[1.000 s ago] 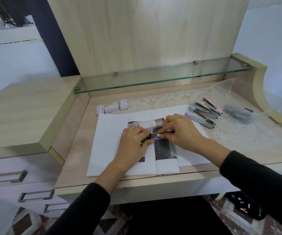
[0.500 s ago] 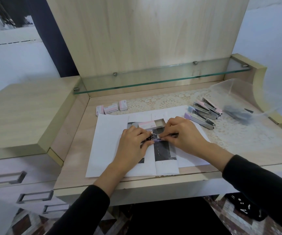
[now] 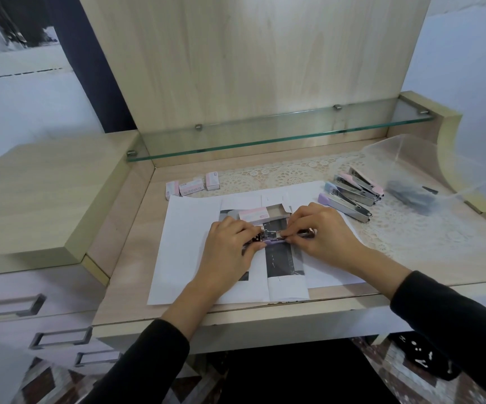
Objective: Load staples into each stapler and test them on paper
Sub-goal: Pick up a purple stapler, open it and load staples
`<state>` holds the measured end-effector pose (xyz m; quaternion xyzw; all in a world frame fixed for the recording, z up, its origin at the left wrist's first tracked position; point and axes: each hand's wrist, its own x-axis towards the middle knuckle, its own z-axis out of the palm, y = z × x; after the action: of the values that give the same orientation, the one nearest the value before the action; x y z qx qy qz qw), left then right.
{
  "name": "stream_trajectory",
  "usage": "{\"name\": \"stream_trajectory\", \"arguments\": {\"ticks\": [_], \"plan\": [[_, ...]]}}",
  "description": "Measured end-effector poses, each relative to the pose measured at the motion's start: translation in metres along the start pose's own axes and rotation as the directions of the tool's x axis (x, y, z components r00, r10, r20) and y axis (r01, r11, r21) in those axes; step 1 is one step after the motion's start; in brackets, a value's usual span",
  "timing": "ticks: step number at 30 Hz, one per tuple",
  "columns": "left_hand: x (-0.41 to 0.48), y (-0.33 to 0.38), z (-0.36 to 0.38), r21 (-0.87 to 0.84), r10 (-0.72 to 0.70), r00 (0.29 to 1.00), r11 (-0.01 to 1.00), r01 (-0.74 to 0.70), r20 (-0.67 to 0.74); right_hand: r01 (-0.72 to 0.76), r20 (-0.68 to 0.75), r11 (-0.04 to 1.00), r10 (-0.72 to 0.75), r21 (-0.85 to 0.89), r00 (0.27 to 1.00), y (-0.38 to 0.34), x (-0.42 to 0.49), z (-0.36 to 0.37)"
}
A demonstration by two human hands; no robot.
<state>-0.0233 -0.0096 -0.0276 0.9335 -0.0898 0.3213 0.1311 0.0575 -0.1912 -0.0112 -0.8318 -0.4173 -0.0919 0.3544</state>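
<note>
Wooden desk (image 3: 136,258), fingers (image 3: 246,228) of left hand (image 3: 230,249) gripping stapler (image 3: 271,238), right hand (image 3: 323,231) pinching it

Pale wood-grain counter (image 3: 136,258), cream lace mat (image 3: 294,173) at upper right, white paper (image 3: 189,234) with black printed blocks, pink-and-white staple boxes (image 3: 190,186), lilac, blue and pink-tipped chrome staplers (image 3: 349,193).

The person is wearing long black sleeves (image 3: 454,322), ending at the wrists, leaving left hand (image 3: 227,253) and right hand (image 3: 324,233) bare.

Home room, wooden dressing-table desk (image 3: 125,287), glass shelf (image 3: 265,138), lace runner (image 3: 294,173), drawers (image 3: 31,325)
</note>
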Motion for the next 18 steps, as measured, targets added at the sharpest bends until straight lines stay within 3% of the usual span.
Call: {"name": "stream_trajectory", "arguments": {"ticks": [11,14,18], "plan": [[0.001,0.001,-0.002,-0.026,-0.027,0.998,0.999,0.029,0.048,-0.008,0.041,1.0,0.009,-0.022,0.999,-0.007,0.002,0.002],[0.002,0.001,-0.004,-0.021,-0.035,0.998,0.999,0.036,0.057,-0.041,0.0,0.997,0.041,0.068,0.999,-0.007,0.002,-0.002],[0.004,0.003,-0.007,-0.032,-0.049,0.995,0.998,0.052,0.081,-0.181,-0.029,0.956,0.193,0.229,0.981,-0.01,0.006,-0.011]]}}
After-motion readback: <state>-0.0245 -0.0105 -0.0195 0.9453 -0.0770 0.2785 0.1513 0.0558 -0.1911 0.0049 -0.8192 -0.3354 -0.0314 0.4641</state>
